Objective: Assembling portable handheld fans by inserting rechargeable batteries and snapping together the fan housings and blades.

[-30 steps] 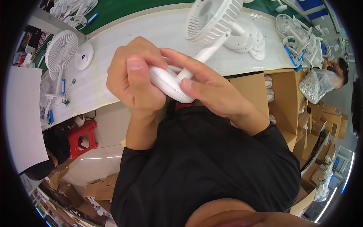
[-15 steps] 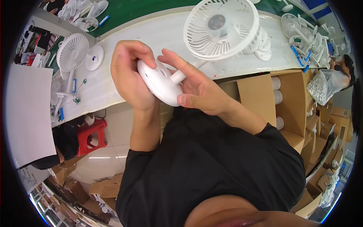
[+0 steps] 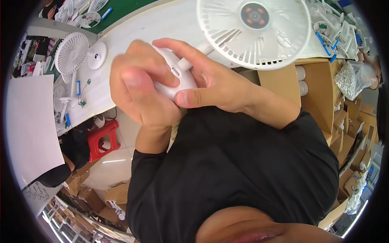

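Note:
A white desk fan (image 3: 253, 44) is held up tilted above the bench's near edge, its round grille on the right, facing up. Its rounded base (image 3: 185, 81) sits between my hands, with a short neck and a small slot showing on it. My right hand (image 3: 214, 83) wraps the base, thumb on the near side and fingers over the far side. Curled around the other side, my left hand (image 3: 144, 83) presses a fingertip on the base near the slot. Part of the base is hidden behind my fingers.
A white-topped bench (image 3: 133, 30) runs across. On its left stand another white fan (image 3: 72, 52), a blue battery (image 3: 78, 88) and small circuit boards. An open carton (image 3: 316, 93) stands at right. A red stool (image 3: 103, 139) is at lower left, beside another person's arm.
The fan has turned, so its grille faces up more and sits farther right. My left fingers have shifted from the base's far edge onto its face near the slot.

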A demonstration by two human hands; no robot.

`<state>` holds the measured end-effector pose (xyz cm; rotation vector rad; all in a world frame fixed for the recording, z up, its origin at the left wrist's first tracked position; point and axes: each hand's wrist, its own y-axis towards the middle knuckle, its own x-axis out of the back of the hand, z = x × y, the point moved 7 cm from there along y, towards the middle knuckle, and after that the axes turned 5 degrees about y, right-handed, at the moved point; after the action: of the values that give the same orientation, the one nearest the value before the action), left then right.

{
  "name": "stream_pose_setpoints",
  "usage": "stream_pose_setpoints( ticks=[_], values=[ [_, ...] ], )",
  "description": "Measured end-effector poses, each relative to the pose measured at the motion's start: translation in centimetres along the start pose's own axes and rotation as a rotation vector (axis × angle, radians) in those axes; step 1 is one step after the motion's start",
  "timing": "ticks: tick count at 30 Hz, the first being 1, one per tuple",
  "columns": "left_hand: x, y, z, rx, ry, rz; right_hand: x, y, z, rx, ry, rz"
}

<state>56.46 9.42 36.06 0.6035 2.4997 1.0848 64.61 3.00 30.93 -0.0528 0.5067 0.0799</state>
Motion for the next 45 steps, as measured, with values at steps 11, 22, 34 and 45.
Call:
stream_pose_setpoints(
  ticks=[11,22,34,45],
  values=[
    [0.0,0.6,1.9,0.322,-0.229,0.054,0.3,0.1,-0.7,0.134,0.233,-0.051],
    [-0.4,1.0,1.2,0.144,-0.288,-0.040,0.0,0.4,0.8,0.162,-0.194,0.086],
    [-2.7,1.9,0.1,0.120,-0.416,0.003,-0.1,-0.4,2.7,0.528,-0.558,0.185],
    [-1.4,0.0,3.1,0.083,-0.505,0.002,0.3,0.0,2.3,0.518,-0.545,0.179]
  ],
)
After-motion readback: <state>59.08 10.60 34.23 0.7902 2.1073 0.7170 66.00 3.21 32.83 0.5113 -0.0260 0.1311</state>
